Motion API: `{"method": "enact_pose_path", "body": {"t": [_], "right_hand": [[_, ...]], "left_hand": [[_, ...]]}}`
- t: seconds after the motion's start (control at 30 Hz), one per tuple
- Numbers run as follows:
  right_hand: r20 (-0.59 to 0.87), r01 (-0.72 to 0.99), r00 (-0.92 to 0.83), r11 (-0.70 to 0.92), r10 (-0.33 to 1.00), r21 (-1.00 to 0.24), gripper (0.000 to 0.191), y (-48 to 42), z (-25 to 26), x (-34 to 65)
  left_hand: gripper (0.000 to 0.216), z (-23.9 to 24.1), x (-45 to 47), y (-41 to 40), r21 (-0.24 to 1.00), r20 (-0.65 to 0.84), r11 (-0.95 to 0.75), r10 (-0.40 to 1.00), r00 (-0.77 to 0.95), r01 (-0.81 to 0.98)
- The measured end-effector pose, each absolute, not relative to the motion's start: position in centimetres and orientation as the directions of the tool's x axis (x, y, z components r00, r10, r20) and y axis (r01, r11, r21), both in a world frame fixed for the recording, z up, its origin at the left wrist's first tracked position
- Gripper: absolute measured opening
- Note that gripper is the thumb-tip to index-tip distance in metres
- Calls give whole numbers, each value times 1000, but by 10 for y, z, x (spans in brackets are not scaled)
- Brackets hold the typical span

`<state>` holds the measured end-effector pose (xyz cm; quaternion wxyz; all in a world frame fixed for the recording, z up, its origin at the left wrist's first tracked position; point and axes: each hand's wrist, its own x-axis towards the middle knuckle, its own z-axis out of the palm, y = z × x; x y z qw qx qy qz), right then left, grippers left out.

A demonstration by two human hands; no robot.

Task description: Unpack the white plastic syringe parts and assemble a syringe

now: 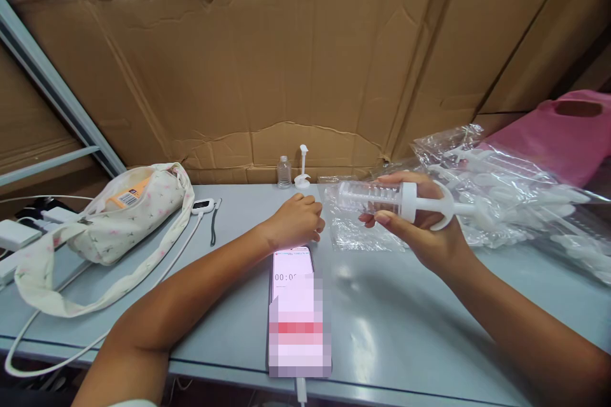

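Illumination is even, bright and diffuse, arriving from above; the top edge of the frame shows a pale, overexposed strip. The grey desk [405,324] carries soft white glare patches near its front edge and a faint, blurred shadow under the right hand [420,229]. The phone [296,305] screen glows pink-white and is partly pixelated. The clear plastic bags [506,191] at the desk's right edge throw scattered highlights that wash out their contents. Wide-angle distortion bows the cardboard wall [286,63] and stretches both forearms toward the lower corners. Focus is acceptable at centre, softening at the far right and left edges.
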<state>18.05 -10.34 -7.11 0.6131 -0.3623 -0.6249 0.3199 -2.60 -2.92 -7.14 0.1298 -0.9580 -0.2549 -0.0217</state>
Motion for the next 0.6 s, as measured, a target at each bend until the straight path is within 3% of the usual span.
{"method": "enact_pose_path", "body": {"t": [0.17, 0.33, 0.47, 0.6], "right_hand": [[468, 47, 22, 467, 883, -883, 46, -95, -75, 184], [416, -181, -7, 408, 909, -895, 35, -89, -79, 177], [330, -332, -152, 266, 932, -905, 31, -95, -80, 163], [316, -293, -154, 262, 936, -920, 46, -102, -80, 159]], "left_hand": [[22, -66, -35, -31, -82, 260, -816, 537, 802, 573], [61, -56, -38, -44, 91, 546, -811, 526, 652, 577], [71, -60, -29, -58, 29, 594, -864, 420, 686, 503], [66, -65, -21, -67, -55, 496, -835, 453, 740, 548]]}}
